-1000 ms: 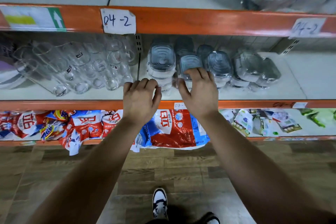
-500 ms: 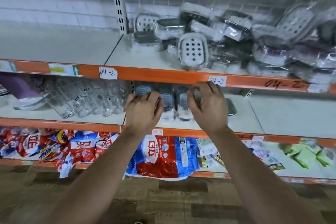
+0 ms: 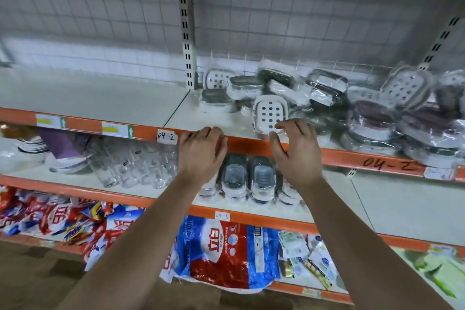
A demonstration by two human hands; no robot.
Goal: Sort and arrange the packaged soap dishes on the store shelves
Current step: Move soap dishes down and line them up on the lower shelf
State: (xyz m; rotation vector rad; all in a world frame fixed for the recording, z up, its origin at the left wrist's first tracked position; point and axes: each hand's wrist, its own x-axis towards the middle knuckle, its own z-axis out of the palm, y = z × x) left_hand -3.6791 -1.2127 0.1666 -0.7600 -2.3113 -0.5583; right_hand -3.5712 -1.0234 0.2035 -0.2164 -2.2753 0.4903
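Left hand (image 3: pixel 201 153): raised before the orange front rail (image 3: pixel 347 158) of the upper shelf, fingers loosely bent, nothing held. Whether the fingertips touch the rail cannot be told.

Right hand (image 3: pixel 294 151): at the same height, fingers spread and slightly curled, nothing gripped. Its fingertips are just in front of a white soap dish (image 3: pixel 269 112), an oval tray with rounded corners and a grid of round drain holes, wrapped in clear film and tilted up on edge.

Upper shelf (image 3: pixel 100 98): flat white board. To the right of the slotted upright post (image 3: pixel 187 33) lies a loose heap of packaged soap dishes (image 3: pixel 377 113), glossy crinkled wrap over white, grey and dark oval shapes, overlapping at odd angles.

Middle shelf: between the forearms, a tidy row of wrapped soap dishes (image 3: pixel 247 178) with clear ribbed lids on white bases, set side by side. To the left, clear drinking glasses (image 3: pixel 136 171) lie on their sides.

Bottom shelf: soft red, white and blue detergent bags (image 3: pixel 221 246), crumpled.

A handwritten paper label (image 3: pixel 166 136) reads "04-2". The back panel is white wire grid (image 3: pixel 302 20).
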